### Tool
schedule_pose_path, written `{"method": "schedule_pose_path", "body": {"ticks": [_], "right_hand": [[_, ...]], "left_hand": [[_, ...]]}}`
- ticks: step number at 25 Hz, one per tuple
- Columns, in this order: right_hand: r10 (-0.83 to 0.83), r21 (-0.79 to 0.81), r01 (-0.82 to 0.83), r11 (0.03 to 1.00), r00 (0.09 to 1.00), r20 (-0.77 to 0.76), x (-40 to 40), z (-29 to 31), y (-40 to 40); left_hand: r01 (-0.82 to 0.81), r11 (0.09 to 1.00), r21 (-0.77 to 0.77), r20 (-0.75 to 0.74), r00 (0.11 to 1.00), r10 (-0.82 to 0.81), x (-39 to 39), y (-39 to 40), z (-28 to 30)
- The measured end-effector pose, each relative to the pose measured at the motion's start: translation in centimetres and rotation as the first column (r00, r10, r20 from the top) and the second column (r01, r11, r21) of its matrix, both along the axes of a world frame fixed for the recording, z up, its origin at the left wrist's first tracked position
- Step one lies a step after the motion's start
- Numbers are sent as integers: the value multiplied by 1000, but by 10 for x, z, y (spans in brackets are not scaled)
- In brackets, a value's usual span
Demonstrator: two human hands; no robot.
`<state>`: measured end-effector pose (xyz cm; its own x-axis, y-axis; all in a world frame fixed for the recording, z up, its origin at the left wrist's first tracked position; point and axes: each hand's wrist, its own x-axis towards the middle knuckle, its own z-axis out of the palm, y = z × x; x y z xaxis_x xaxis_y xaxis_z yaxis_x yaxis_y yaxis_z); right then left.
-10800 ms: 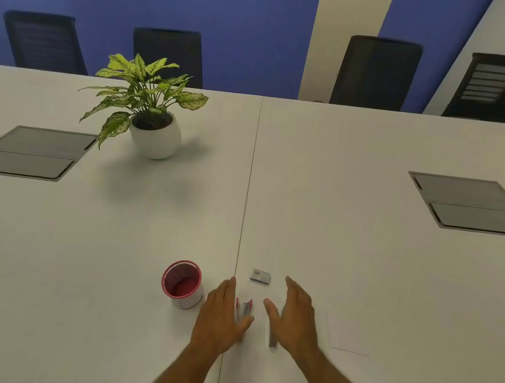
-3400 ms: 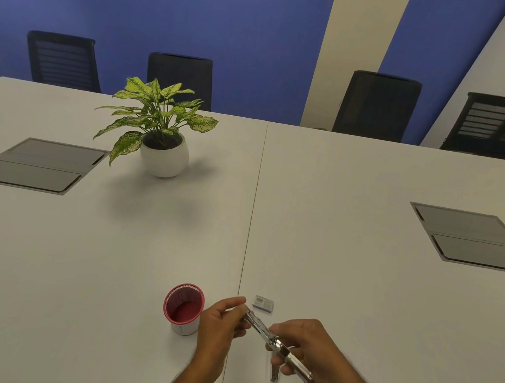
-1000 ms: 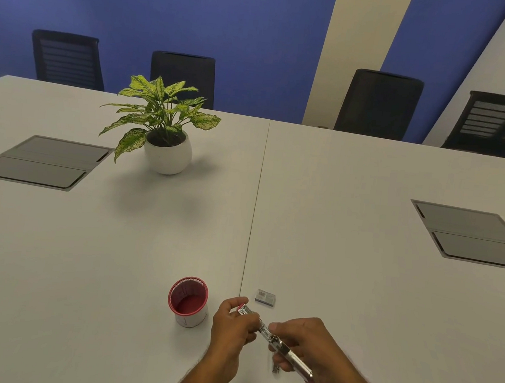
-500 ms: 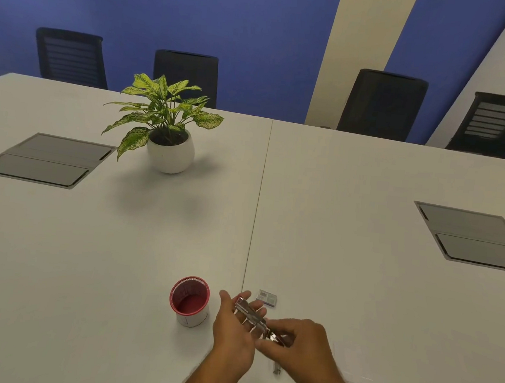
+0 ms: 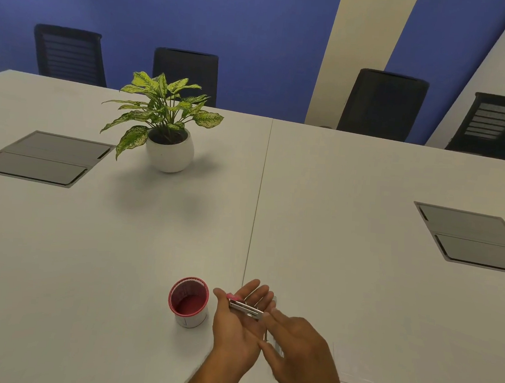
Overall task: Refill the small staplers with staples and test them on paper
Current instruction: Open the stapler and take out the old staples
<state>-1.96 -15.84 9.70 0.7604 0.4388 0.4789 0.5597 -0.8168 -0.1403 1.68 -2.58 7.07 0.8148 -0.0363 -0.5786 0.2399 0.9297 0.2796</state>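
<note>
A small metal stapler (image 5: pixel 245 309) with a pink end lies across the palm and fingers of my left hand (image 5: pixel 237 330), which is held palm up with straight fingers just above the table. My right hand (image 5: pixel 300 349) is close beside it, its straight index finger touching the stapler's right end. A grey strip of staples (image 5: pixel 278 351) lies on the table between the two hands. The small staple box (image 5: pixel 274 299) peeks out behind my left fingertips. A white sheet of paper (image 5: pixel 351 368) lies flat to the right of my right hand.
A red-lined cup (image 5: pixel 188 303) stands just left of my left hand. A potted plant (image 5: pixel 169 150) sits at the back left. Grey cable hatches (image 5: pixel 43 157) (image 5: pixel 473 238) are set into the white table (image 5: pixel 367 186). Black chairs (image 5: pixel 382 105) line the far side.
My left hand has turned palm up and flattened with the stapler now closed and lying on it. My right hand has let go of the stapler body and only touches its end.
</note>
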Motion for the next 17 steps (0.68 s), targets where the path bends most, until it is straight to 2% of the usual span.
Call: {"method": "schedule_pose_path", "body": {"ticks": [2,4,6,7,9,10,14,17], "right_hand": [[16,6,-17,1000,998,55,2,0,-1],[24,27,-26,999,999,43,4,2,-2],[6,76,0,997,997,-79,4,6,-1],[-18,139,47,989,979,-203,4,13,1],[-35,289,212,934,857,-515,6,27,5],[-1,351,272,896,791,-612,7,28,5],[100,493,489,720,630,-770,15,27,4],[97,496,569,656,588,-803,15,23,3]], "left_hand": [[3,1000,-14,16,1000,-3,1,0,-1],[17,1000,3,26,1000,-17,1,0,-3],[33,999,30,33,999,-34,2,1,-3],[39,998,46,34,999,-41,2,1,-3],[56,995,86,27,998,-59,2,1,-4],[65,992,112,18,998,-68,2,1,-4],[113,970,215,-21,994,-111,2,3,-6],[145,944,297,3,988,-153,-2,5,-5]]}}
